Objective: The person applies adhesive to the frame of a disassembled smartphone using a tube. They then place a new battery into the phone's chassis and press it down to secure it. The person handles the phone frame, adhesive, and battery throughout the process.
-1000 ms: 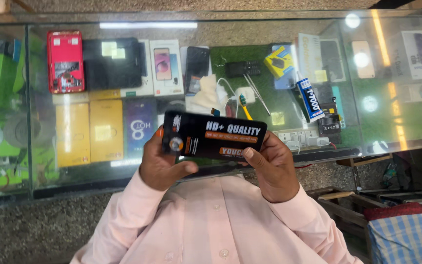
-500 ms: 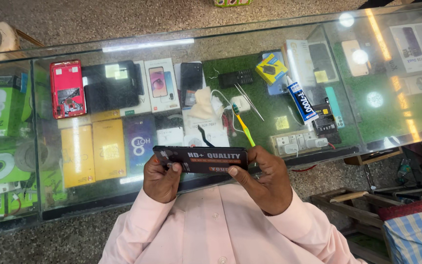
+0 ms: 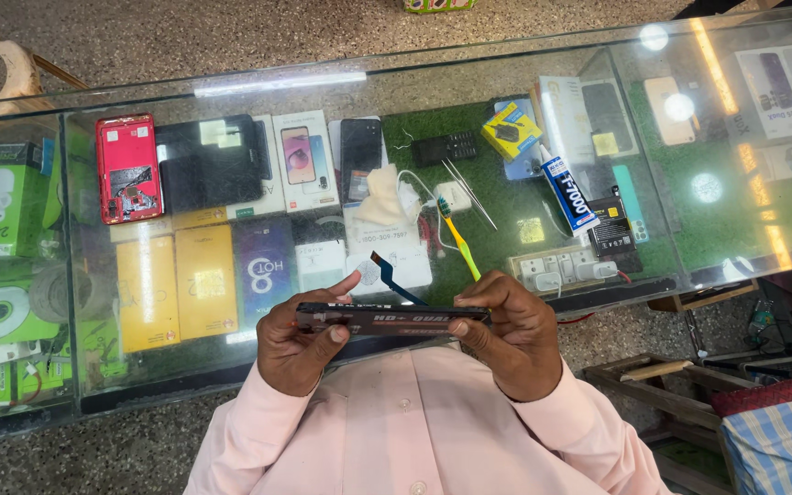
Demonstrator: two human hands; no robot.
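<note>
Both hands hold a flat black panel, a phone screen part, seen edge-on above the near edge of a glass counter. My left hand grips its left end, thumb on top. My right hand grips its right end. A dark blue ribbon strip sticks up from behind the panel. Pink shirt sleeves lead down from both wrists.
On the counter lie a red opened phone, a black phone, a toothbrush, tweezers, a glue tube, a white cloth and a power strip. Boxes fill the case below. Wooden stool at right.
The panel has tipped from face-up, printed side showing, to nearly edge-on and sunk lower toward my chest. Both hands kept their grip on its ends.
</note>
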